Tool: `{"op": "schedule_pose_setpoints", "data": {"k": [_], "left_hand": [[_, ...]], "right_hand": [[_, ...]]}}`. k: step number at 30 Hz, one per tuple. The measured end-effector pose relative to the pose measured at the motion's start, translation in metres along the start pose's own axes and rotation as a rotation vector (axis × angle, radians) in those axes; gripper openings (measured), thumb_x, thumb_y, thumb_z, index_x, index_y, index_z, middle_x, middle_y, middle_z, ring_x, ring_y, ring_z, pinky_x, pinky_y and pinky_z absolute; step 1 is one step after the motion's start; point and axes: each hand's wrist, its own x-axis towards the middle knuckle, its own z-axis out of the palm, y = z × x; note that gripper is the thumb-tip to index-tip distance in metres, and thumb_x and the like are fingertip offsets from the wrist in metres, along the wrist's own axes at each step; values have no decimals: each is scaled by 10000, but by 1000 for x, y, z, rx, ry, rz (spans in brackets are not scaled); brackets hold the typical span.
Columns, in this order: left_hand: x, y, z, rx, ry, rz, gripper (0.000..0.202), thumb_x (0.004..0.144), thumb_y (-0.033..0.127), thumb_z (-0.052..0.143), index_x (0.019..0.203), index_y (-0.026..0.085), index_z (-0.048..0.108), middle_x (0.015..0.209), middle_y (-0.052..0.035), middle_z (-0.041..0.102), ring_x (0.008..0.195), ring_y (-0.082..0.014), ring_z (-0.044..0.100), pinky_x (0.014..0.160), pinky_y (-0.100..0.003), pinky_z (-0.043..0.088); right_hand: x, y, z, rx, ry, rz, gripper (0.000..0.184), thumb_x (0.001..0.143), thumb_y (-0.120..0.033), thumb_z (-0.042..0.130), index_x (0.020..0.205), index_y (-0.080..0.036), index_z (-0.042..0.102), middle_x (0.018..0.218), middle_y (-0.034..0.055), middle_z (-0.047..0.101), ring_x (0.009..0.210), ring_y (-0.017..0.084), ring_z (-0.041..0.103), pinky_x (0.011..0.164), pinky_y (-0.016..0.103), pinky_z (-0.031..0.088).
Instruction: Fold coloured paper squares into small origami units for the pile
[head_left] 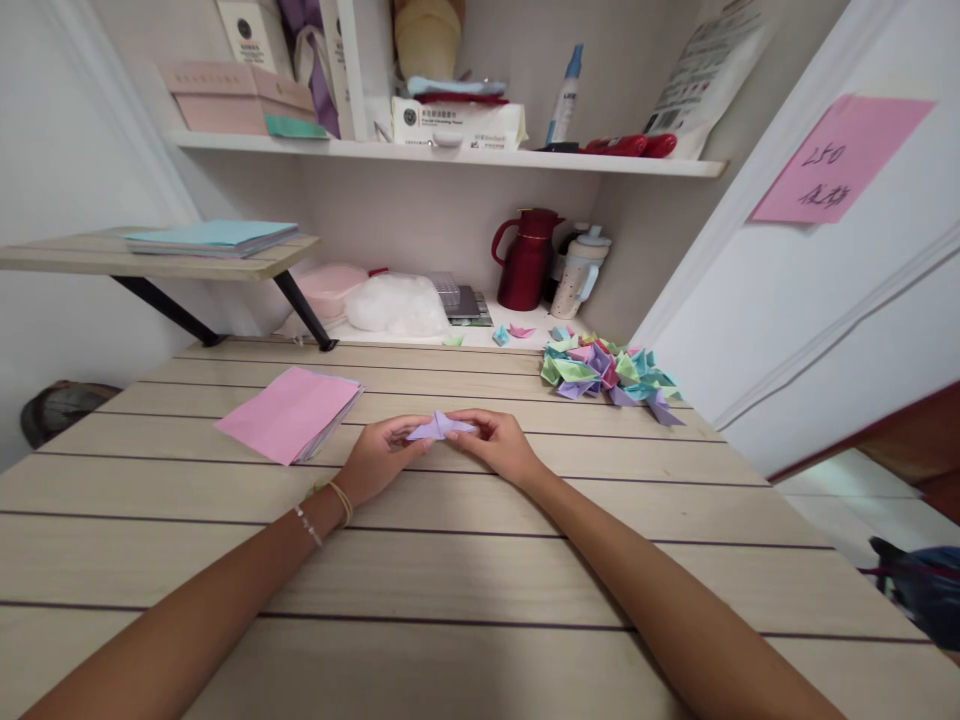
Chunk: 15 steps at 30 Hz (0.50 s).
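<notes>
Pinching a small folded lilac paper piece (pixel 441 426) from both ends, left hand (pixel 379 460) & right hand (pixel 501 446) clamped on it just above the pale wood-slat counter (pixel 450 560). Looks featherlight, thin, creases easily — best gripped w/ fingertips at the ends, not the middle.

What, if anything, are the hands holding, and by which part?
A small folded purple paper, pinched at its two ends: left hand on the left end, right hand on the right end.
</notes>
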Motion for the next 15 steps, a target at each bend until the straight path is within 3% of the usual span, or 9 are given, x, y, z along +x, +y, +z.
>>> {"op": "schedule_pose_setpoints", "data": {"k": [5, 9, 15], "left_hand": [[0, 1, 0, 9, -5, 14, 402, 709, 323, 627, 1075, 157, 613, 1001, -79, 678, 783, -194, 657, 769, -337, 528], [-2, 3, 0, 63, 6, 24, 402, 706, 317, 630, 1081, 171, 615, 1008, -69, 677, 814, -200, 653, 773, -329, 528], [-3, 5, 0, 65, 31, 38, 371, 714, 329, 623, 1050, 172, 629, 938, -53, 698, 746, -185, 663, 750, -310, 531]], "right_hand": [[0, 1, 1, -74, 20, -33, 422, 675, -442, 643, 985, -158, 666, 605, 7, 580, 493, 88, 413, 456, 208, 323], [0, 0, 0, -109, 61, -57, 375, 719, -443, 594, 950, -162, 684, 599, 14, 596, 481, 90, 420, 440, 208, 321], [-1, -4, 0, -161, 51, -126, 368, 707, -432, 613, 958, -172, 686, 711, 37, 669, 533, 115, 498, 490, 223, 380]]}}
